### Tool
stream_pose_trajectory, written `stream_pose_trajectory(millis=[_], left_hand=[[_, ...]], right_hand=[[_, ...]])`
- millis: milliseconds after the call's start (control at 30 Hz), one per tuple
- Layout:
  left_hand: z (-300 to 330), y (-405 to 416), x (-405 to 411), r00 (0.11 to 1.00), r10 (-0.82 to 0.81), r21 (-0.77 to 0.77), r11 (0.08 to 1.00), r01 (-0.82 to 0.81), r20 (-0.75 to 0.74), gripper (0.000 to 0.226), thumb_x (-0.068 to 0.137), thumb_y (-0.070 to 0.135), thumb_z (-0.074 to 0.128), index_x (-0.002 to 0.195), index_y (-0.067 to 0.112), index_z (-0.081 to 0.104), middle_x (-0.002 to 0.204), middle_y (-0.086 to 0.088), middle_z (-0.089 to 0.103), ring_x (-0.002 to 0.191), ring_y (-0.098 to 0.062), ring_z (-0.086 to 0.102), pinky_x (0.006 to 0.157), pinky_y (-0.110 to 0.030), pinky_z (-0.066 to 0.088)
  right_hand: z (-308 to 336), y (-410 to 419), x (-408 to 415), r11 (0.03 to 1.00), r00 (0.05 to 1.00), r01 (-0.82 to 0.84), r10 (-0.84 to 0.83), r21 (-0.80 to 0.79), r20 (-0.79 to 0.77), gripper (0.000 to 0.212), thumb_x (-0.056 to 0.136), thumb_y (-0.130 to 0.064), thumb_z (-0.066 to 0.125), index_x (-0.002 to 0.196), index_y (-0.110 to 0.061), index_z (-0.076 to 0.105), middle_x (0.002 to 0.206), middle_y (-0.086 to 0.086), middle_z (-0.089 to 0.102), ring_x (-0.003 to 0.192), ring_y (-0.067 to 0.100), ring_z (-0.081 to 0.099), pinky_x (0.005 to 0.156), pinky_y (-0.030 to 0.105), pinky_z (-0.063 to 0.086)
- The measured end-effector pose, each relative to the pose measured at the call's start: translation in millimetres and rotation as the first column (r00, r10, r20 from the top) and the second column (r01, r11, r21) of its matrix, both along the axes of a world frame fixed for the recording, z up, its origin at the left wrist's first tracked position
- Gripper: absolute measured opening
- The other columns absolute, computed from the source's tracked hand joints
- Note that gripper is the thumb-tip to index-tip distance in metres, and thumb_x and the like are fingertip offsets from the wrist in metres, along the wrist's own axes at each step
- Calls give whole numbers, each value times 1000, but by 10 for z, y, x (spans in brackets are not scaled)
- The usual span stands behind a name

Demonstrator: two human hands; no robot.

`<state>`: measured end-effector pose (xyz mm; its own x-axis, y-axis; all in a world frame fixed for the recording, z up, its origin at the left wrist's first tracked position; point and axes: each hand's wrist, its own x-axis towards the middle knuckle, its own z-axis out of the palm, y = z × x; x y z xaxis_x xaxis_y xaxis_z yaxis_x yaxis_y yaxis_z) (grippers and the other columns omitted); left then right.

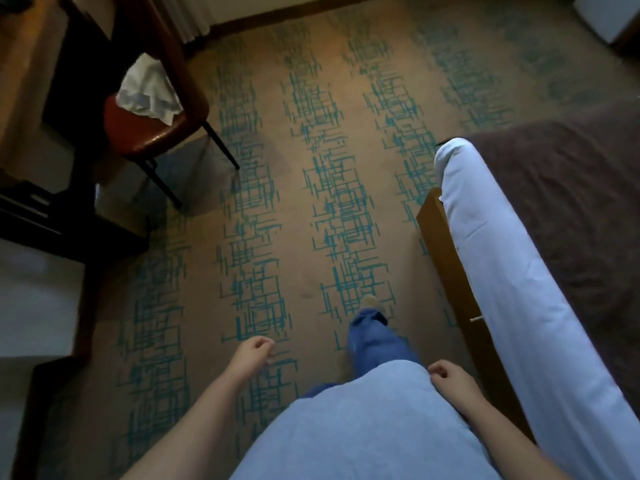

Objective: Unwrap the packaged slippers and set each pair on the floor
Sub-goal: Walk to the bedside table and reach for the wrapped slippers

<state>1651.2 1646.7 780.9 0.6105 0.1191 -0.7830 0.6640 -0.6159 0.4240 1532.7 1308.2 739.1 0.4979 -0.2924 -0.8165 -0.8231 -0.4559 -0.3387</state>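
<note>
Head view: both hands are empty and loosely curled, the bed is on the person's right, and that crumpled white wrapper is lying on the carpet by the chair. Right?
Not quite. The head view shows the crumpled white wrapper lying on the red seat of the chair, not on the carpet. The rest holds: left hand and right hand are empty and loosely curled, with the bed on the person's right.

Red chair holding crumpled white cloth, patterned carpet, white-sheeted bed

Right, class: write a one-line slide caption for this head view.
Empty left hand and right hand over patterned carpet, between chair and bed.
</note>
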Motion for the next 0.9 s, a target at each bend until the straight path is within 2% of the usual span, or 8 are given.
stream_pose_trajectory(millis=[133, 267, 400, 500, 600, 700, 767, 900], left_hand=[[-163, -185, 426, 990, -59, -8, 998, 58, -127, 17, 94, 16, 40, 88, 14, 55, 76, 1, 58, 60, -12, 55, 48, -21, 34], [-179, -291, 1061, 974, -84, -58, 996, 73, -210, 18, 94, 12, 42, 84, 12, 57, 76, 0, 58, 65, -11, 53, 53, -17, 41], [-125, -327, 1924, 973, -209, 47, 976, 215, -101, 23, 84, 10, 49, 64, 20, 57, 68, 2, 59, 66, -13, 52, 59, -23, 40], [-80, -438, 2594, 997, -81, 47, 996, 80, 16, 26, 83, 6, 50, 65, 22, 60, 68, 2, 61, 68, -16, 54, 60, -25, 40], [-46, -579, 3150, 987, 151, -55, 987, -148, 51, 27, 86, 1, 46, 69, 14, 62, 70, -5, 62, 64, -18, 52, 60, -25, 42], [-127, -671, 3735, 990, 144, -73, 987, -144, 1, 25, 88, 0, 46, 71, 9, 62, 70, -7, 62, 66, -17, 53, 62, -23, 42], [-205, -733, 4257, 994, 105, -99, 990, -105, -8, 23, 88, 1, 46, 73, 7, 62, 68, -6, 60, 65, -19, 52, 58, -22, 42], [-213, -855, 5465, 1000, 13, -104, 994, -14, -11, 24, 91, 5, 44, 73, 8, 59, 67, -7, 57, 54, -17, 47, 44, -21, 36]], right_hand=[[-157, -103, 713, 1000, 995, 16, -13, 23, -94, 25, 88, -18, 46, 99, -6, 65, 104, 12, 66, 97, 27, 59, 78, 32, 42], [-220, -279, 1753, 999, 998, -18, 21, 42, -67, 29, 90, -18, 44, 105, -4, 63, 109, 12, 65, 96, 25, 57, 81, 31, 42], [-146, -481, 2869, 998, 999, -49, 49, 35, -19, 29, 90, -18, 43, 110, -6, 61, 100, 10, 62, 92, 26, 57, 81, 33, 43], [-40, -652, 3671, 998, 998, -49, 48, 32, 29, 28, 92, -18, 44, 112, -7, 59, 102, 13, 61, 101, 33, 60, 87, 39, 47], [79, -757, 4311, 1000, 996, 1, -4, 30, 89, 21, 91, -16, 44, 103, -11, 60, 93, 9, 60, 83, 27, 60, 73, 33, 46], [96, -813, 4798, 994, 989, 88, -95, 62, 112, 15, 91, -13, 44, 96, -13, 58, 81, 4, 59, 60, 17, 55, 54, 23, 40], [22, -837, 5060, 989, 982, 138, -145, 60, 119, 13, 90, -11, 45, 94, -12, 58, 74, 0, 58, 57, 15, 55, 55, 24, 40], [-49, -784, 5458, 969, 965, 247, -247, 16, 91, 12, 88, -10, 47, 88, -16, 58, 84, 4, 61, 81, 29, 65, 71, 30, 47]])
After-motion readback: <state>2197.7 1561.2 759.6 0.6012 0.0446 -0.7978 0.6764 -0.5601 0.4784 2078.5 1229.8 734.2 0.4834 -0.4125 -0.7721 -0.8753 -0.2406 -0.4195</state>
